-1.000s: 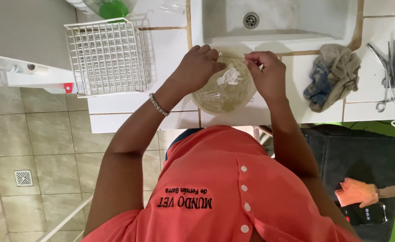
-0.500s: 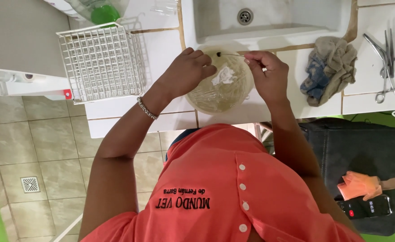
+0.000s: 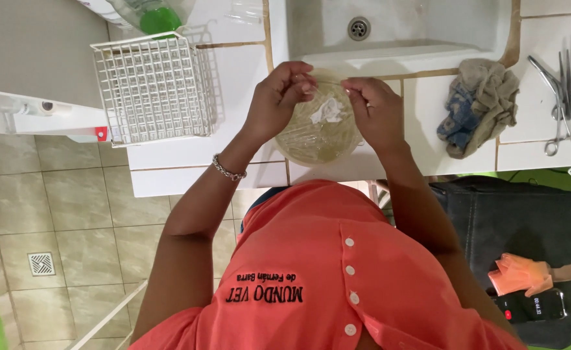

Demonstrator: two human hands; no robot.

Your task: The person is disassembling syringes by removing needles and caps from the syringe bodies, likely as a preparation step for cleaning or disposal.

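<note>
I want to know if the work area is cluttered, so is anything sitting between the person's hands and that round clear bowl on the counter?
Nothing visible does. The left hand and right hand are already over the round clear bowl, at its far rim. The white wire basket and crumpled grey-blue cloth sit off to either side.

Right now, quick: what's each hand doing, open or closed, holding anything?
Left hand: fingers pinched shut over the clear round dish; what they pinch is too small to tell.
Right hand: fingers pinched shut, same; held thing cannot be told.
</note>
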